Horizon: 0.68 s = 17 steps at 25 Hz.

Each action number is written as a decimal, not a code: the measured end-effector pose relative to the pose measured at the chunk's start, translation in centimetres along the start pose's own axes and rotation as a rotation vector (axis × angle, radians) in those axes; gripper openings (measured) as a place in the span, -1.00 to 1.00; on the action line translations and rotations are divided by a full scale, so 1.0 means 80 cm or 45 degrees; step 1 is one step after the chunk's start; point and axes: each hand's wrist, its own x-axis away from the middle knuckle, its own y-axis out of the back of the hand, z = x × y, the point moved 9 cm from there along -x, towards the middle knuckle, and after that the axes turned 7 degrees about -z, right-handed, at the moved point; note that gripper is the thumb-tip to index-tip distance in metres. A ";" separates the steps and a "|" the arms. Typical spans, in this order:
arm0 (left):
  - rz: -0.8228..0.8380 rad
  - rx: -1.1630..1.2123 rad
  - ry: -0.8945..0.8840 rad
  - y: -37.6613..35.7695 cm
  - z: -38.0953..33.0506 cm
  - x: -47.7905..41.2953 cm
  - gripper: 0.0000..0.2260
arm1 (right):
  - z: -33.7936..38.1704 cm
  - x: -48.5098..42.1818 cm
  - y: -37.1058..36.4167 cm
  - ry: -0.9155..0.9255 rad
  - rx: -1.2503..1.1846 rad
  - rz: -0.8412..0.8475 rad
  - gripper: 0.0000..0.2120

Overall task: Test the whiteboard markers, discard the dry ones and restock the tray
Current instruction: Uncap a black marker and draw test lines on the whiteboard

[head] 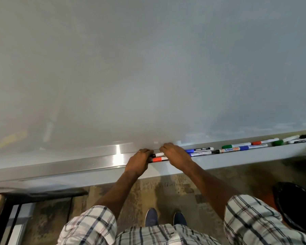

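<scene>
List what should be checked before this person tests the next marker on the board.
1. Hands at the markers: ok. Left hand and right hand cover the ends of the black-capped white marker and the red-banded white marker on the shiny metal tray.
2. Grip on one marker: cannot tell; the hands hide it.
3. Cap removed: cannot tell.
4. Room for a test stroke: ok; the grey whiteboard above shows no writing.
5. Place for dry ones: ok; a round black bin stands on the floor to the right.
6. More markers waiting: ok; a row of blue, green and red markers lies further right in the tray.
</scene>
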 end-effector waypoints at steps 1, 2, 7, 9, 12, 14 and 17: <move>-0.024 0.035 0.019 0.003 0.003 -0.001 -0.74 | 0.001 0.002 0.001 0.003 -0.003 -0.009 -0.54; -0.045 0.056 0.027 0.005 0.005 -0.001 -0.76 | 0.002 0.004 0.002 0.006 -0.010 -0.021 -0.54; -0.212 0.341 0.000 0.027 -0.002 0.009 -0.78 | 0.003 0.015 0.028 0.108 -0.037 -0.130 -0.58; -0.263 0.468 -0.055 0.042 -0.014 0.010 -0.79 | 0.000 0.024 0.048 0.182 -0.053 -0.207 -0.62; -0.271 0.611 -0.123 0.066 -0.043 0.010 -0.78 | -0.006 0.042 0.082 0.223 -0.104 -0.316 -0.67; -0.260 0.694 -0.164 0.081 -0.073 0.014 -0.77 | -0.009 0.055 0.104 0.214 -0.164 -0.357 -0.70; -0.311 0.864 -0.146 0.108 -0.115 0.020 -0.79 | -0.018 0.075 0.140 0.190 -0.232 -0.438 -0.74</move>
